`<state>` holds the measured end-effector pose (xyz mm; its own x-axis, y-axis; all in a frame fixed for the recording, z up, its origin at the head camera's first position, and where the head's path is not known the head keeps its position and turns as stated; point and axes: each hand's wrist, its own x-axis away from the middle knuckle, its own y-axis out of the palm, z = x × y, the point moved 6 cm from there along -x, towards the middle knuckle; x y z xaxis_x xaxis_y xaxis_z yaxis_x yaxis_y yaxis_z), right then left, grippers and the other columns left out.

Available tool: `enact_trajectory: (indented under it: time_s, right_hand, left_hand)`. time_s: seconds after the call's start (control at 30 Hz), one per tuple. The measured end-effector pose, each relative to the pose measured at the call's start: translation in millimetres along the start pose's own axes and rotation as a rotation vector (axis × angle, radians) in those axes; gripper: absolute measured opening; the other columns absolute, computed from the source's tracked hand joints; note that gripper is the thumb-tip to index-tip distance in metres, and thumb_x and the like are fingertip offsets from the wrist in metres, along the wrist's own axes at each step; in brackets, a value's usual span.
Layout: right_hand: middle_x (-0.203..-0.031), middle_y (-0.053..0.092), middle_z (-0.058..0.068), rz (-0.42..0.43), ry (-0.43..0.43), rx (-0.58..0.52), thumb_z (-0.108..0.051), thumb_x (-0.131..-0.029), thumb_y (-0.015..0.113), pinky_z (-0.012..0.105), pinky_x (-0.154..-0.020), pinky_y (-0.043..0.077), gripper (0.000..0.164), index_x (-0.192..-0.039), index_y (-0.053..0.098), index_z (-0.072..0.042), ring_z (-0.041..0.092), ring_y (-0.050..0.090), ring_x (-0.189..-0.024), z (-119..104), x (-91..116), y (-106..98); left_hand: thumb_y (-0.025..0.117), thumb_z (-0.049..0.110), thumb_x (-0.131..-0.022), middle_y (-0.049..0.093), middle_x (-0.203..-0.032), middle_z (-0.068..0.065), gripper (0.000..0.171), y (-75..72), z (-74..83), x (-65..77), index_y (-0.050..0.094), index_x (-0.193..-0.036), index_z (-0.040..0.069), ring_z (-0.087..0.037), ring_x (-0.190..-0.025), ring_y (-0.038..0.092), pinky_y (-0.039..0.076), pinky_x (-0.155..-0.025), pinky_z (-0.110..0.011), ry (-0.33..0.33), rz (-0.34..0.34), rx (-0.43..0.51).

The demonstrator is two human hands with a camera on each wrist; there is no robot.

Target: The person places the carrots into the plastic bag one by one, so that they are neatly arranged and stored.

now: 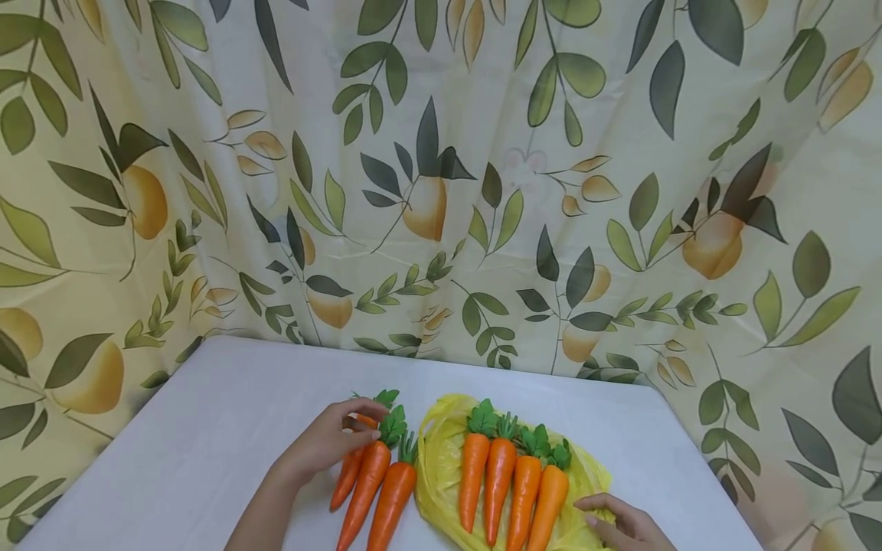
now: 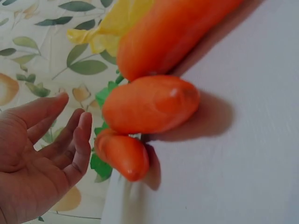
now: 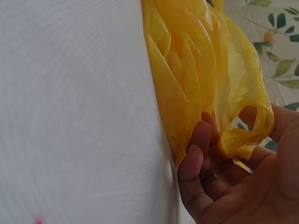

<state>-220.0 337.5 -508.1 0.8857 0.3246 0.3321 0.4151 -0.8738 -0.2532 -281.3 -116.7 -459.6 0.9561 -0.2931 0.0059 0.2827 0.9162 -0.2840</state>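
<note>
Fruit-print curtain (image 1: 441,138); L hand (image 1: 331,438) nr carrots (image 1: 365,482), R hand (image 1: 625,523) gripping yel bag (image 1: 438,478).

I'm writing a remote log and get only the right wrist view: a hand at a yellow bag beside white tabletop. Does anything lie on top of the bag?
Observer: Yes, in the head view four carrots lie side by side on the yellow bag.
Operator: My view doesn't show the other hand. Where is it?
Observer: The left hand is left of the bag, by the leafy tops of another group of carrots.
Operator: How many are in that group?
Observer: Three carrots show there, lying on the white table.
</note>
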Motion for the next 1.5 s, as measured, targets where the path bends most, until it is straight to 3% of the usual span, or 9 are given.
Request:
enact_trajectory:
  time_s: [0.33,0.63,0.8,1.13,1.33,1.5]
  right_hand:
    - [-0.105,0.064,0.011,0.006,-0.014,0.021,-0.029,-0.103,0.064,0.032,-0.068,0.057,0.056,-0.131,0.05,0.018,0.029,0.066,-0.081,0.3,-2.0,-2.0]
    - [-0.078,0.057,0.005,0.025,0.016,0.017,-0.029,-0.103,0.063,0.028,-0.06,0.053,0.052,-0.131,0.053,0.014,0.022,0.062,-0.068,2.6,-0.8,-1.4]
    - [-0.075,0.055,0.004,0.013,0.019,0.0,-0.027,-0.105,0.061,0.029,-0.059,0.053,0.049,-0.132,0.052,0.014,0.021,0.061,-0.066,4.7,-1.1,-1.0]
    - [-0.073,0.056,0.003,-0.015,0.025,-0.05,-0.031,-0.102,0.064,0.029,-0.06,0.054,0.051,-0.131,0.056,0.01,0.02,0.062,-0.066,6.0,-3.6,1.6]
    - [-0.075,0.056,0.005,-0.022,0.015,-0.043,-0.023,-0.106,0.059,0.03,-0.061,0.055,0.046,-0.133,0.051,0.014,0.023,0.063,-0.068,5.9,-2.4,2.1]
    - [-0.075,0.056,0.004,-0.019,0.014,-0.035,-0.023,-0.106,0.059,0.03,-0.061,0.054,0.046,-0.132,0.052,0.014,0.022,0.063,-0.068,5.9,-3.6,2.0]
  left_hand:
    - [0.073,0.009,-0.095,0.067,-0.123,-0.009,0.033,-12.2,-17.4,2.2,0.07,-0.128,0.008,-0.026,-0.1,0.061,0.055,-0.074,-0.039,-0.037,0.024,0.0]
    - [0.078,0.009,-0.091,0.067,-0.12,-0.009,0.035,-28.8,-34.7,8.2,0.071,-0.126,0.007,-0.026,-0.091,0.06,0.052,-0.064,-0.039,-0.08,0.108,0.056]
    - [0.082,0.01,-0.089,0.065,-0.119,-0.01,0.039,-36.0,-42.2,11.6,0.07,-0.126,0.007,-0.025,-0.088,0.06,0.05,-0.061,-0.037,-0.106,0.145,0.083]
    - [0.09,0.002,-0.076,0.058,-0.118,-0.012,0.049,-49.1,-53.6,17.2,0.074,-0.121,0.013,-0.027,-0.092,0.055,0.052,-0.065,-0.038,-0.194,0.27,-0.022]
    - [0.087,-0.001,-0.077,0.061,-0.121,-0.013,0.051,-52.9,-57.9,20.1,0.072,-0.124,0.015,-0.027,-0.092,0.056,0.053,-0.067,-0.038,-0.215,0.265,-0.019]
    - [0.084,0.001,-0.081,0.061,-0.125,-0.011,0.052,-51.3,-59.3,19.7,0.068,-0.128,0.016,-0.025,-0.087,0.054,0.048,-0.065,-0.036,-0.195,0.211,-0.02]
